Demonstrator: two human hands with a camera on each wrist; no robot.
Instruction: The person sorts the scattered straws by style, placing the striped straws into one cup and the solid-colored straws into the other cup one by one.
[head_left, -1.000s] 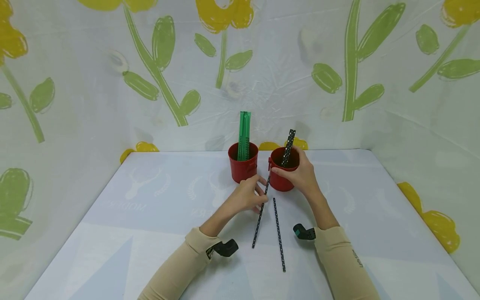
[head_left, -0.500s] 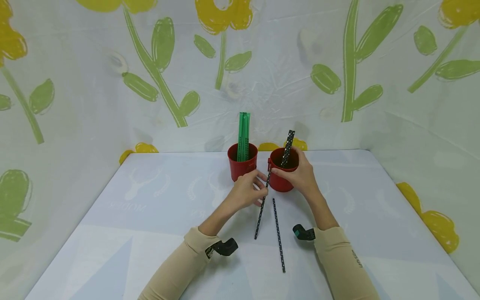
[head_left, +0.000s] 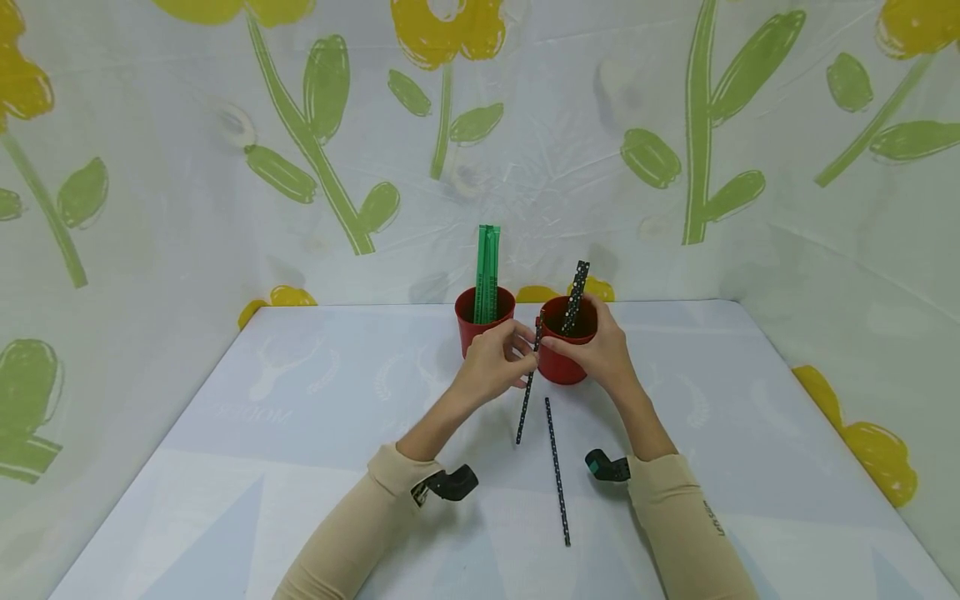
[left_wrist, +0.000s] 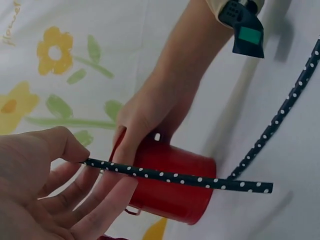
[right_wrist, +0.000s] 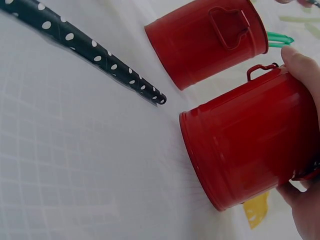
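In the head view my left hand (head_left: 489, 367) pinches a black paper straw with white dots (head_left: 525, 408) between thumb and fingers. The straw slants upward, its top end close to the left side of a red bucket (head_left: 561, 367). My right hand (head_left: 606, 346) grips that bucket by its rim, thumb in front. Several dotted straws (head_left: 577, 293) stand inside it. Another dotted straw (head_left: 557, 473) lies on the table in front. From the left wrist, the held straw (left_wrist: 200, 181) crosses in front of the bucket (left_wrist: 172, 172).
A second red bucket (head_left: 472, 330) with green-wrapped sticks (head_left: 487, 271) stands just left, behind my left hand. Both buckets are near the back of the white table (head_left: 300, 433). A flower-print curtain (head_left: 540, 167) hangs behind and along the sides.
My left hand has moved up and away from me with the straw, raising its top end toward the bucket rim. The right hand has stayed on the bucket.
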